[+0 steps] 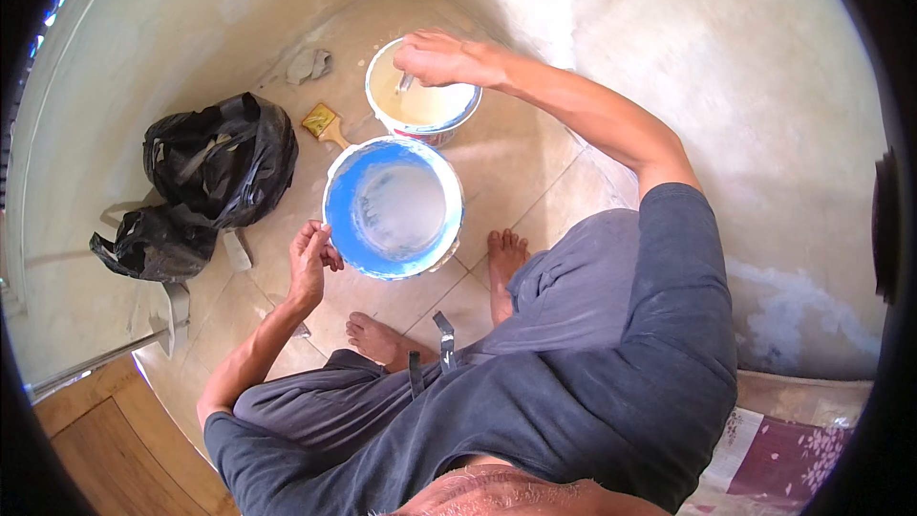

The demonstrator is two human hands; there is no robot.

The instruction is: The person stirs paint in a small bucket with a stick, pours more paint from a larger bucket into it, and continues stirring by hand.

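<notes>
A blue bucket (351,229) with a white rim sits on the tiles in front of me, its inside smeared white around a pale bottom. My left hand (313,253) pinches its left rim between thumb and curled fingers. Just beyond it stands a white bucket (462,118) partly filled with cream-coloured liquid. Over that bucket's mouth, my right hand (444,59) is closed round a thin, pale tool (405,82) that points down toward the liquid. The tool's lower end and its kind cannot be made out.
Left of the buckets lie a paintbrush (325,122), black plastic bags (263,167) and a flat scraper-like piece (237,250). A crumpled scrap (309,66) rests near the far corner. Walls close in on both sides; a wooden door (115,449) is at lower left, patterned cloth (783,454) at lower right.
</notes>
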